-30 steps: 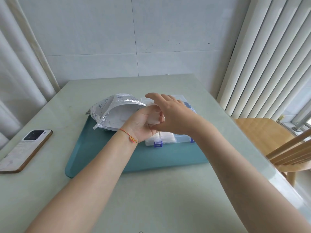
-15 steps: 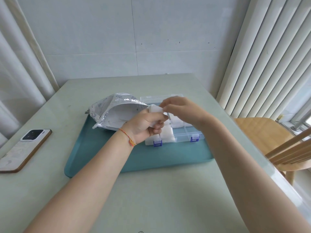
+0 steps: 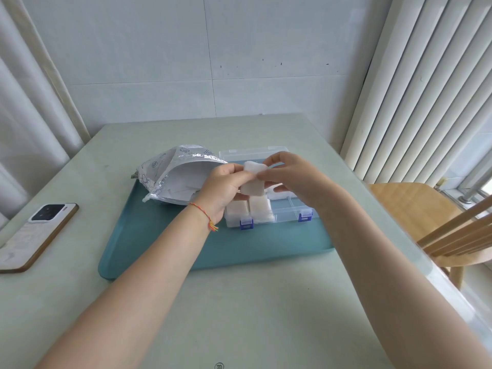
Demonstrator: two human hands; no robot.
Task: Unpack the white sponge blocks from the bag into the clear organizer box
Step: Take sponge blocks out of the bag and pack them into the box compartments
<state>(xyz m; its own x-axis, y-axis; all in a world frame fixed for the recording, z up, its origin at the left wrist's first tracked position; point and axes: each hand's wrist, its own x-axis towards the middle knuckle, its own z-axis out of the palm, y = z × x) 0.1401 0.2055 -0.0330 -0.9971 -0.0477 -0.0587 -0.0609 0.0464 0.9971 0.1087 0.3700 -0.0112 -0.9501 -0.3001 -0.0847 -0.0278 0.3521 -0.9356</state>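
Observation:
A white sponge block (image 3: 253, 179) hangs just above the clear organizer box (image 3: 288, 207). My left hand (image 3: 222, 187) grips its lower part, and my right hand (image 3: 290, 174) pinches its top end. The box stands open on the teal tray (image 3: 239, 243), lid tipped back, blue latches at its front. Two white sponge blocks (image 3: 250, 209) sit in its left front compartments; the right front compartment looks bare. The silver foil bag (image 3: 175, 177) lies on the tray to the left of the box, its mouth open toward my left hand, white pieces showing inside.
A phone (image 3: 34, 233) lies face down at the table's left edge. A wooden chair (image 3: 431, 219) stands off the right side. Vertical blinds (image 3: 426, 89) hang at the right, a curtain at the left, a tiled wall behind the table.
The sponge block has come out of the bag's mouth and risen over the box. My right hand shifted right and took hold of its top end.

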